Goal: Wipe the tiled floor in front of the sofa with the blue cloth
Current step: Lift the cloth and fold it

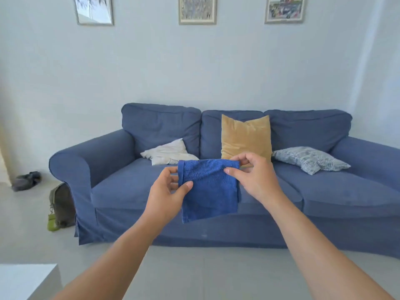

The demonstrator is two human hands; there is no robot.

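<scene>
Both hands' grips, left hand and right hand, pinch blue cloth top edge; tiled floor bare below.

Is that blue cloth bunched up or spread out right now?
Spread out. The blue cloth hangs flat in the air, its top edge pinched by the left hand and right hand, above the floor.

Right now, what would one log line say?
blue cloth: held up, off floor | left hand: pinching | right hand: pinching | wiping: not begun
</scene>
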